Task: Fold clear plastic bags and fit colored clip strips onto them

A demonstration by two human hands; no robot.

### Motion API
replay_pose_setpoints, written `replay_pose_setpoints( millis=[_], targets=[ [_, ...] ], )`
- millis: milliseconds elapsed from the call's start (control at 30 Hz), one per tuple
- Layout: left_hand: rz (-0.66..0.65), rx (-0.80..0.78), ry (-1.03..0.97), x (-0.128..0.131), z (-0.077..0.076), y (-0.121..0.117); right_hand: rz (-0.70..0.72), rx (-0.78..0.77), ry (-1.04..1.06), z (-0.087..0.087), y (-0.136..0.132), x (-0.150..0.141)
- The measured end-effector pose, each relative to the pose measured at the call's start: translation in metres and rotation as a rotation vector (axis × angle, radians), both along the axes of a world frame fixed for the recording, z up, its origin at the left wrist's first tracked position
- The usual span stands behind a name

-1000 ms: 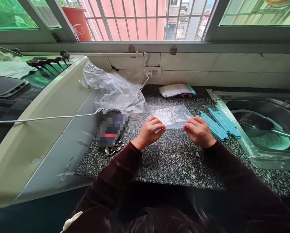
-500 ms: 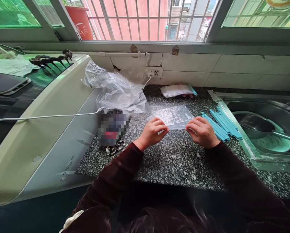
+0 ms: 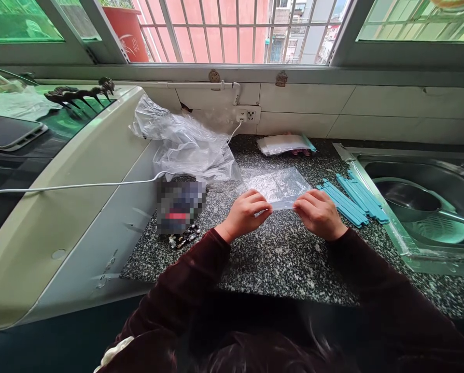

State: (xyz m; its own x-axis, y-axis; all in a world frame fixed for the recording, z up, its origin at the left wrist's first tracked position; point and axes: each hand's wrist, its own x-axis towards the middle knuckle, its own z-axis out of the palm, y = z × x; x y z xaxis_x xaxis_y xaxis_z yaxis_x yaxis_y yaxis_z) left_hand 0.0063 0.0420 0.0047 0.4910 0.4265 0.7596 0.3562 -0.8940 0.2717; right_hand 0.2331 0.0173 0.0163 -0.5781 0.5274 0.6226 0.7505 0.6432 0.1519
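Note:
A clear plastic bag (image 3: 280,185) is stretched between my two hands, low over the speckled counter (image 3: 270,264). My left hand (image 3: 249,213) pinches the near edge at its left corner, thumb against fingers. At the right corner my right hand (image 3: 319,213) pinches the same edge, its fingertips partly hidden by the hand. Just beyond my right hand lie several light-blue plastic strips (image 3: 342,203). A big crumpled clear plastic bag (image 3: 193,145) rests past my left hand, beside the appliance.
A flat stack of clear bags with a blue strip (image 3: 282,145) lies by the wall. On the right is a metal sink (image 3: 406,160) holding a pan (image 3: 406,197). A white cable (image 3: 99,185) crosses the left side to a socket (image 3: 250,116). A blurred dark packet (image 3: 181,207) lies left.
Both hands have shifted slightly, the right one a little inward to the left. The bag's near edge, folded before, now looks flatter and thinner between them.

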Motion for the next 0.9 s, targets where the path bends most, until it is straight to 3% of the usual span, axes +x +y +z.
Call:
replay_pose_setpoints(
  millis=[500, 700, 900],
  targets=[
    [0.013, -0.004, 0.006, -0.002, 0.001, 0.001, 0.036, 0.007, 0.054, -0.003, 0.002, 0.002],
    [0.089, -0.039, -0.04, -0.015, 0.006, 0.009, -0.016, 0.034, 0.087, -0.001, 0.005, 0.012],
    [0.085, -0.069, -0.004, -0.017, 0.001, 0.011, 0.002, 0.026, 0.084, 0.001, 0.003, 0.008]
  ],
)
